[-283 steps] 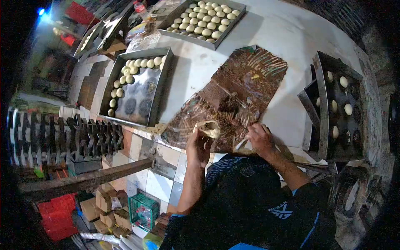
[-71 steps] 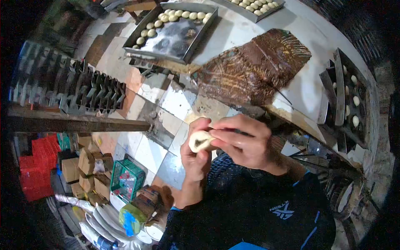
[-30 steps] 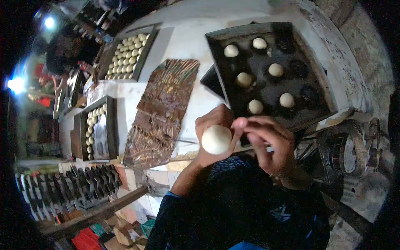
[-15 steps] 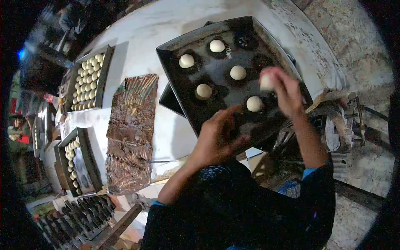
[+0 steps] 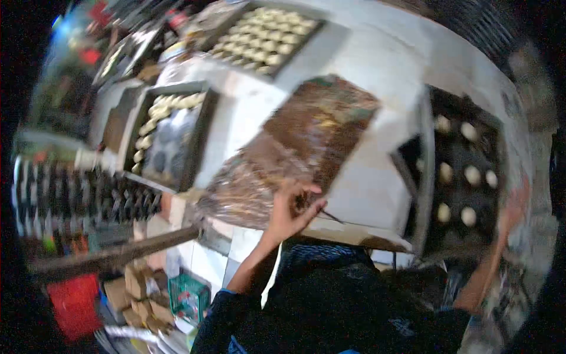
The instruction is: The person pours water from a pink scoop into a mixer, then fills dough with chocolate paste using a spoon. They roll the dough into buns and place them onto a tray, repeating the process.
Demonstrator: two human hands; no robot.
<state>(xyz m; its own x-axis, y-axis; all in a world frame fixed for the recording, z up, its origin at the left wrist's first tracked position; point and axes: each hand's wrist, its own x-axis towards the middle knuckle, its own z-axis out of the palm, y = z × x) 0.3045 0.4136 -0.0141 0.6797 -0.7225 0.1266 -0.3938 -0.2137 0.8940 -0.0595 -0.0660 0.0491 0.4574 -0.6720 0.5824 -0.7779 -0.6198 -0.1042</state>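
My left hand [image 5: 293,209] hangs over the near end of a brown, crinkled, plastic-covered board [image 5: 321,127], thumb and fingers curved apart with nothing between them. A thin dark stick [image 5: 332,217] lies just right of its fingertips. My right hand [image 5: 514,206] is at the right side of a black baking tray [image 5: 423,194]; blur hides its fingers and whether it touches the rim. Several pale round dough balls [image 5: 472,175] sit spaced out in this tray. Another dark tray [image 5: 407,156] pokes out beneath it on the left.
A full tray of dough balls [image 5: 321,26] stands at the back of the white table [image 5: 368,183]. Left of the board is a partly filled tray [image 5: 197,141]. Stacked dark racks or trays [image 5: 88,192], a wooden beam [image 5: 118,251] and a green crate [image 5: 188,295] lie at lower left.
My view has swung left, so the black tray now appears at the right. My left hand has moved from the tray to above the board. No dough ball shows in my right hand now.
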